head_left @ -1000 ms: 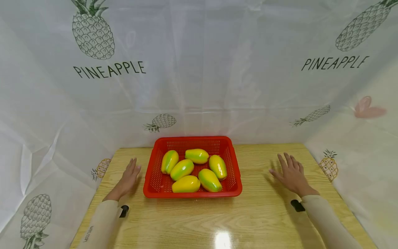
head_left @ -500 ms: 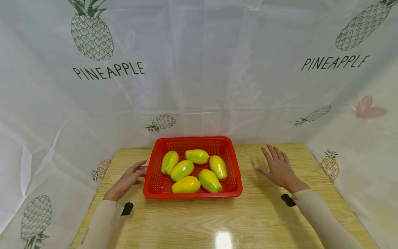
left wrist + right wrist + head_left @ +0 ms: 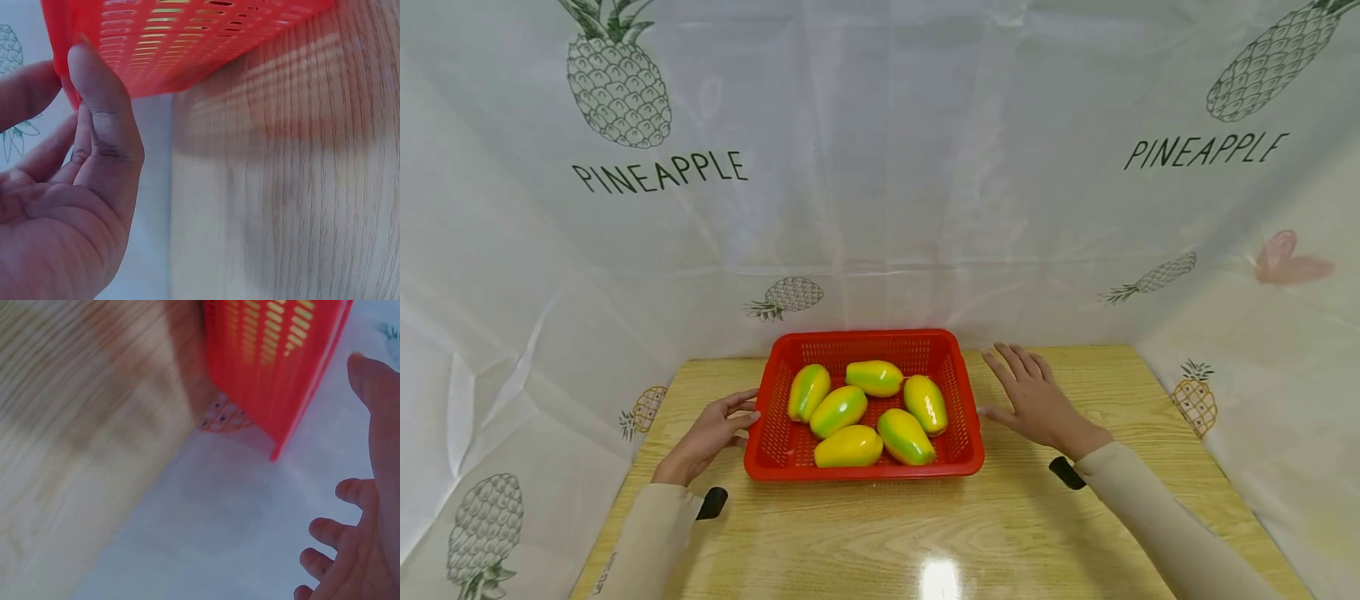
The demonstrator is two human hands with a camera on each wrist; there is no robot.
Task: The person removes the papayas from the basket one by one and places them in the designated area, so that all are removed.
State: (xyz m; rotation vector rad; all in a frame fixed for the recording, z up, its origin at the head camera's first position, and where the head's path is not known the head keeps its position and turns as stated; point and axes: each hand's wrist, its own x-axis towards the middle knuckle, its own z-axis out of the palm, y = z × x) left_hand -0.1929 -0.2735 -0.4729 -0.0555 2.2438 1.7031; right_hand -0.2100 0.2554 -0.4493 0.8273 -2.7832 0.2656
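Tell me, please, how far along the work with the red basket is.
Apparently done: six yellow fruits lie in the red basket. In hand: the left hand is at its rim. Probably remaining: a grip by the right hand, open beside the basket, then lifting it off the table.

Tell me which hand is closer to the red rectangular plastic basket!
Left. The left hand touches the basket on its left; the right hand is off its right side, not touching.

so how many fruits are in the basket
6 in the basket: back-left fruit, back-middle fruit, right fruit, centre-left fruit, front-left fruit, front-right fruit; none looks hidden.
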